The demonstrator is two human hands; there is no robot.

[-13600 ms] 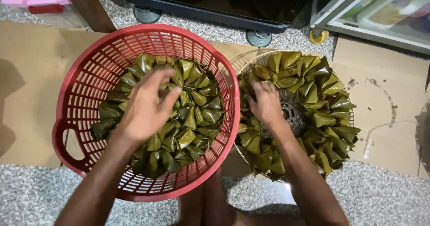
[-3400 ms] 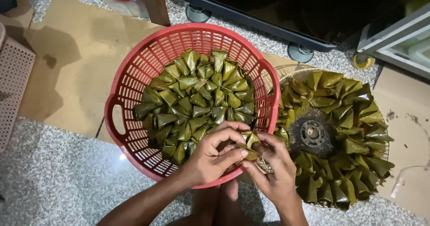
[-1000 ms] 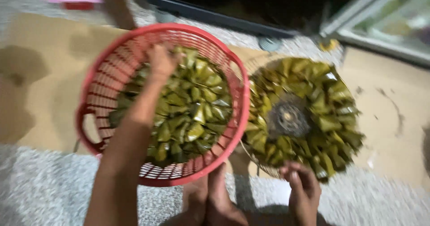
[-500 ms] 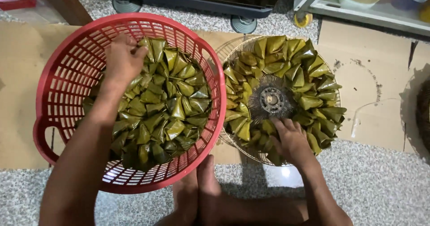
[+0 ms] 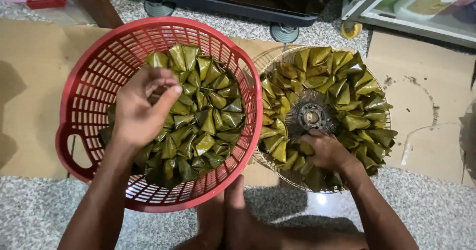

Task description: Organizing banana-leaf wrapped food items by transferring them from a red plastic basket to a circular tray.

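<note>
My left hand (image 5: 141,109) hovers over a round red plastic basket (image 5: 94,66) filled with several green leaf-wrapped triangular parcels (image 5: 208,121). Its thumb and forefinger are pinched together, and I see nothing between them. My right hand (image 5: 325,151) lies palm down on the near side of a round wire tray (image 5: 270,56). More leaf parcels (image 5: 347,81) are laid on the tray in rings around a bare metal hub (image 5: 311,116). The right fingers rest on the inner ring of parcels, and whatever is under the palm is hidden.
Basket and tray sit side by side on flat brown cardboard (image 5: 29,81) over a speckled floor (image 5: 34,215). My feet (image 5: 233,215) are between them at the near edge. A wheeled dark cabinet (image 5: 238,2) and a glass-fronted case (image 5: 416,7) stand behind.
My left hand has drawn back from the far part of the basket toward its middle, with the fingers curling in. My right hand has shifted from the tray's near rim inward toward the hub.
</note>
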